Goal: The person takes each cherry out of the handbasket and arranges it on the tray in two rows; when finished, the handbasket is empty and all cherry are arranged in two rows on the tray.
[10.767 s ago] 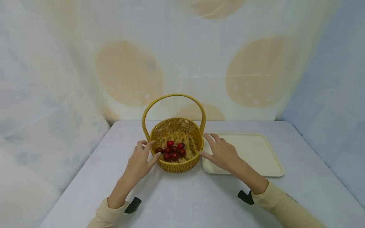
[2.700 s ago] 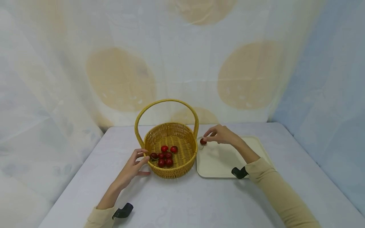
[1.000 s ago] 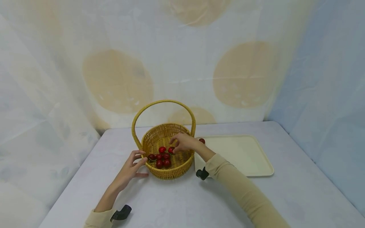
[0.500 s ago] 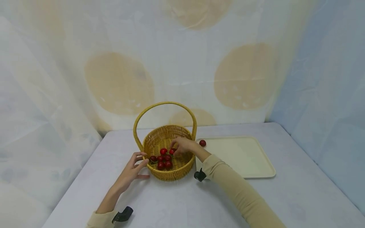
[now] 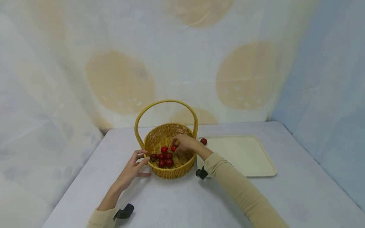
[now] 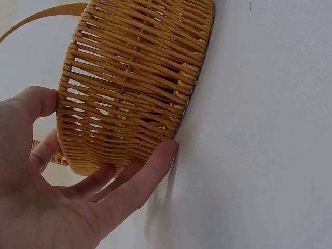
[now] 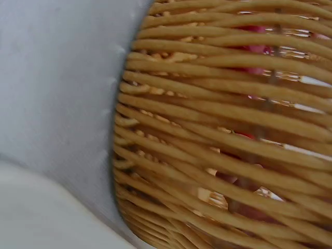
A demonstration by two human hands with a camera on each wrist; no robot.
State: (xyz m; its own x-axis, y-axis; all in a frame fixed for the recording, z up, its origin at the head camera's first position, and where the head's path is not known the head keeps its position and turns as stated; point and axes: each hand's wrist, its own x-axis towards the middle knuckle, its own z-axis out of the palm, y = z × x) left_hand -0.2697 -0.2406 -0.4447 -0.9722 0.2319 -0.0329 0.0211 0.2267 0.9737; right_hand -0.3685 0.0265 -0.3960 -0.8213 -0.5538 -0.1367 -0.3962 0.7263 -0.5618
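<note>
A yellow wicker basket [image 5: 171, 172] with a tall arched handle stands on the table, several dark red cherries [image 5: 161, 163] lying in its left front part. My left hand [image 5: 131, 167] holds the basket's left side: the thumb is at the rim and the fingers spread along the woven wall in the left wrist view. Reaching in over the right rim, my right hand [image 5: 185, 143] pinches a cherry [image 5: 174, 148] between thumb and fingers. In the right wrist view the basket wall [image 7: 223, 114] hides that hand; bits of red show through the weave.
A cream rectangular tray [image 5: 242, 158] lies right of the basket, partly behind my right forearm. One cherry [image 5: 203, 141] sits at its far left corner. Patterned cloth [image 5: 182, 63] hangs behind and at both sides of the white table [image 5: 165, 202].
A cherry went from the basket to the tray's corner under my right hand. That hand then returned into the basket and took hold of another cherry, now slightly raised. My left hand stays at the basket.
</note>
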